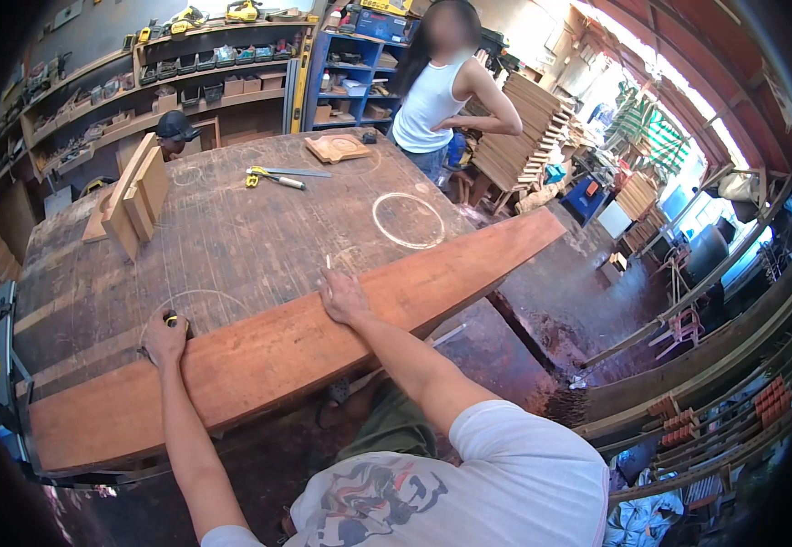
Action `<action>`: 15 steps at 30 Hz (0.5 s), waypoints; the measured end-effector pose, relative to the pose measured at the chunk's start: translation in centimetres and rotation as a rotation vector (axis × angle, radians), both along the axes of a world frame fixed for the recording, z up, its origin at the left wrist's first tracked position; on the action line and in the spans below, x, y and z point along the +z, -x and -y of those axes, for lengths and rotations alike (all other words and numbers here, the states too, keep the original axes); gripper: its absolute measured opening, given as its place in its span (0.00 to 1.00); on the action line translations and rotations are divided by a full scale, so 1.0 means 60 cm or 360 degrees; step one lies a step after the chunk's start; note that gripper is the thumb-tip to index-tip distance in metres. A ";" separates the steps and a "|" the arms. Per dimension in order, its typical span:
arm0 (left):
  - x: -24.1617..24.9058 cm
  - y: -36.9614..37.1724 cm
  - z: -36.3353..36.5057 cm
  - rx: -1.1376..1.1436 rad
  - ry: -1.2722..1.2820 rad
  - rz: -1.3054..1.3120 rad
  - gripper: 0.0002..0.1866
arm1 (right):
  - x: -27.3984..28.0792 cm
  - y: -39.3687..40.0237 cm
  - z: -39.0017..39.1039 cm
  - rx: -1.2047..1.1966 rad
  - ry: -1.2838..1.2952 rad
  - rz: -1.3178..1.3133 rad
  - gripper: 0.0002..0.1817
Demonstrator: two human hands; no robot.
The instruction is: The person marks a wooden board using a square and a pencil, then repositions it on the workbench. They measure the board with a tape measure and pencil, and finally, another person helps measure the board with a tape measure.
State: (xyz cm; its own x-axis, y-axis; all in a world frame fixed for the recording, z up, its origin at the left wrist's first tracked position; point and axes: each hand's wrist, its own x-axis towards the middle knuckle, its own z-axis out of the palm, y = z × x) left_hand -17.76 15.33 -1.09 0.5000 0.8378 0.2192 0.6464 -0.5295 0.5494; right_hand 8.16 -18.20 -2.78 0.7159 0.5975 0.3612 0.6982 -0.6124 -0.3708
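A long reddish-brown wooden plank [296, 342] lies along the near edge of the workbench [259, 232], its right end reaching past the bench corner. My left hand [165, 339] is at the plank's far edge, its fingers wrapped round a yellow-and-black tape measure [177, 321], mostly hidden by the hand. My right hand [343, 297] rests over the far edge farther right along the plank. A thin pale stick [329, 262], like a pencil or chalk, pokes up from its fingers.
On the bench are a yellow-handled square [273, 171], a carved wooden piece [337, 148] and upright boards [132, 196]. A person in a white tank top [432, 105] stands beyond the bench; another in a dark cap [175, 128] is behind it. Stacked timber [519, 132] stands right.
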 end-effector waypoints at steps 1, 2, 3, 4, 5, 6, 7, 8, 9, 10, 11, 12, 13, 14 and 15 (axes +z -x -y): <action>0.006 0.000 0.004 0.0000 0.0001 0.0000 0.25 | -0.004 -0.004 -0.002 -0.0005 0.0002 0.0019 0.24; 0.010 0.001 0.006 -0.0002 0.0002 -0.0006 0.25 | -0.012 -0.006 -0.003 -0.0012 0.0002 0.0033 0.24; 0.010 0.001 0.005 0.0000 -0.0001 -0.0001 0.25 | -0.012 -0.005 -0.004 -0.0021 0.0003 0.0045 0.24; 0.008 0.001 0.004 0.0002 -0.0003 0.0004 0.25 | -0.010 -0.004 -0.004 -0.0017 0.0012 0.0024 0.24; 0.007 0.001 0.004 0.0003 -0.0005 0.0008 0.25 | -0.006 -0.003 -0.002 -0.0013 0.0022 0.0003 0.24; 0.008 0.001 0.004 0.0007 -0.0003 -0.0002 0.25 | -0.003 -0.002 -0.001 -0.0010 0.0032 -0.0018 0.24; 0.009 0.001 0.004 0.0009 0.0000 -0.0011 0.25 | -0.005 -0.002 -0.001 0.0001 0.0019 -0.0004 0.24; 0.010 0.001 0.005 0.0011 0.0005 -0.0020 0.25 | -0.008 -0.004 0.000 0.0011 0.0008 0.0012 0.24; 0.009 0.000 0.004 0.0008 -0.0006 -0.0020 0.25 | -0.010 -0.006 0.000 0.0022 -0.0002 0.0029 0.24; 0.006 0.000 0.002 0.0004 -0.0015 -0.0022 0.25 | -0.011 -0.006 0.000 0.0025 -0.0010 0.0037 0.24; 0.004 0.000 0.001 0.0000 -0.0025 -0.0024 0.25 | -0.012 -0.006 -0.001 0.0027 -0.0020 0.0045 0.24; 0.006 0.000 0.002 -0.0004 -0.0023 -0.0031 0.25 | -0.008 -0.005 -0.001 0.0030 -0.0030 0.0053 0.23; 0.008 0.000 0.002 -0.0007 -0.0022 -0.0037 0.25 | -0.003 -0.004 -0.001 0.0023 -0.0026 0.0040 0.23; 0.009 0.001 0.003 -0.0009 -0.0020 -0.0047 0.25 | 0.002 0.000 -0.001 0.0017 -0.0022 0.0023 0.23; 0.010 0.002 0.005 -0.0006 -0.0015 -0.0052 0.25 | 0.005 0.004 0.000 0.0011 -0.0018 0.0005 0.23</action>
State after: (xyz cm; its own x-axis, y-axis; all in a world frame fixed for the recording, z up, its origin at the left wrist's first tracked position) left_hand -17.86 15.01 -0.52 0.5101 0.8339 0.2106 0.6618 -0.5370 0.5232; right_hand 7.92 -18.23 -2.49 0.7107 0.5981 0.3704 0.7035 -0.6034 -0.3755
